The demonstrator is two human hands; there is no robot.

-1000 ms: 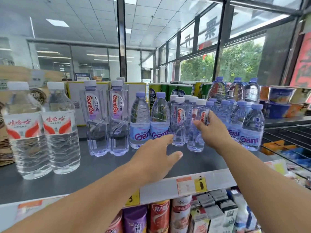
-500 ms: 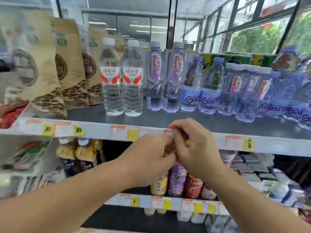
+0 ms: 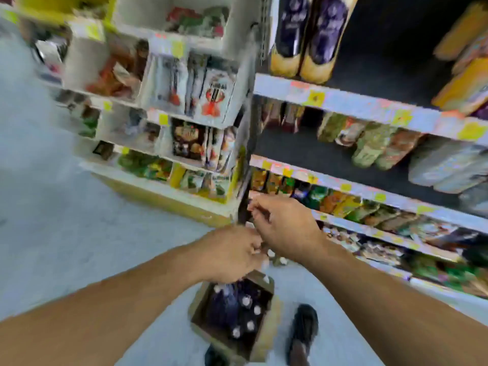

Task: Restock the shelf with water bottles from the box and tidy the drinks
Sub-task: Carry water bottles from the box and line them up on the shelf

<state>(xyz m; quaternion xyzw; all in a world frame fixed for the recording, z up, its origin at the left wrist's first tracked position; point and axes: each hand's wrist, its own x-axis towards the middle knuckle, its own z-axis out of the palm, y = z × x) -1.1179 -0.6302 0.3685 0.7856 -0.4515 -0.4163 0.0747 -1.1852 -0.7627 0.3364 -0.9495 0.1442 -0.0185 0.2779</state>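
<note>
Open brown cardboard box (image 3: 232, 317) on the pale floor (image 3: 66, 233), white-capped water bottles (image 3: 244, 313) standing inside. Dark shoe (image 3: 302, 331) just right of it. Above the box, left hand (image 3: 232, 256) and right hand (image 3: 286, 228) meet, fingers curled; blur hides any held object. Shelves (image 3: 369, 107) behind carry snack packs; yellow tags unreadable.
</note>
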